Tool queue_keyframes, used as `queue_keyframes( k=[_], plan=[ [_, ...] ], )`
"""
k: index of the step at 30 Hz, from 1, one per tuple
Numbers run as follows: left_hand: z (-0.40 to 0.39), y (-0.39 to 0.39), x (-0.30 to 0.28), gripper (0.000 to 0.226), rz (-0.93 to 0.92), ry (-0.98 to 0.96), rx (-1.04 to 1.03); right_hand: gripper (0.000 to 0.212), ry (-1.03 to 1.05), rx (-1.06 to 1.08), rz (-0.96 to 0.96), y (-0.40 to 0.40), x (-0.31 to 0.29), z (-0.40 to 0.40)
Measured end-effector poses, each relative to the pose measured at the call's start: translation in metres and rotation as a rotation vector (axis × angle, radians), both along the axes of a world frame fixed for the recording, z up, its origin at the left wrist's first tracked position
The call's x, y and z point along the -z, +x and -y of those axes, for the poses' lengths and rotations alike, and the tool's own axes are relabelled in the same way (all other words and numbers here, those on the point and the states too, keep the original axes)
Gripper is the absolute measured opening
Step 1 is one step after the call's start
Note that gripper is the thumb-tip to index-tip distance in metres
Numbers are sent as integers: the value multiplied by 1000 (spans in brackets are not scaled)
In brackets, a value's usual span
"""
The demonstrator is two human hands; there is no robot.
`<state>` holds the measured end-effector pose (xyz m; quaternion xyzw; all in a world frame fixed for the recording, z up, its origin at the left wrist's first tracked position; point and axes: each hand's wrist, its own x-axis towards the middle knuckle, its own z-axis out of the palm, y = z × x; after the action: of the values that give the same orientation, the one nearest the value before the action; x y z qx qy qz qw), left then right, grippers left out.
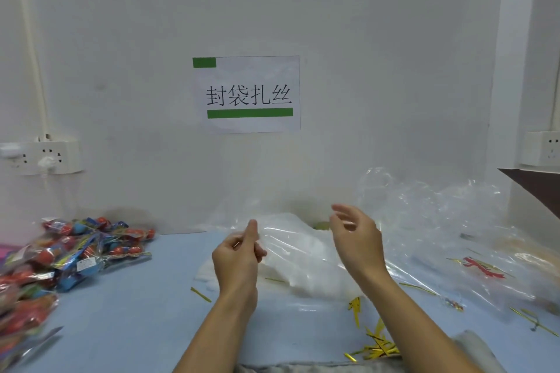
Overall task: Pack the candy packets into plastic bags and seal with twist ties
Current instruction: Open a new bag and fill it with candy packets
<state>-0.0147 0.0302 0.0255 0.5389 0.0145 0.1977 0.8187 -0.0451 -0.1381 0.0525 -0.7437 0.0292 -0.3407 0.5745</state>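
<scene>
The left hand (238, 254) pinches a clear plastic bag (291, 239) above the blue bench (136, 312). The right hand (356, 236) hovers open-fingered beside it. Candy packets (69, 251) lie heaped at left.

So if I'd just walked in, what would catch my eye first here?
Probably the white sign with green bars and black characters, stuck to the wall straight ahead. Next, the bright heap of candy packets at the table's left edge. Then the two hands raised mid-table: the left hand pinching a clear plastic bag, the right hand open beside it.
</scene>
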Motion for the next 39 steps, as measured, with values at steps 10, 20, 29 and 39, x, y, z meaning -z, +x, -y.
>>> queue_keyframes(
  k=[10, 20, 29, 39],
  plan=[
    [-2, -1, -2, 17, 89, 33, 133, 7, -244, -177, -231, 14, 29, -7],
    [-5, -5, -8, 16, 125, 195, -232, 22, -70, -191, -23, -3, 9, -4],
    [-15, -7, -24, 35, 3, 21, -434, 46, 508, -572, -128, -9, -3, 25],
    [27, -32, -8, 28, 412, 826, 383, 26, 469, -559, -188, 2, 15, -14]
  ],
)
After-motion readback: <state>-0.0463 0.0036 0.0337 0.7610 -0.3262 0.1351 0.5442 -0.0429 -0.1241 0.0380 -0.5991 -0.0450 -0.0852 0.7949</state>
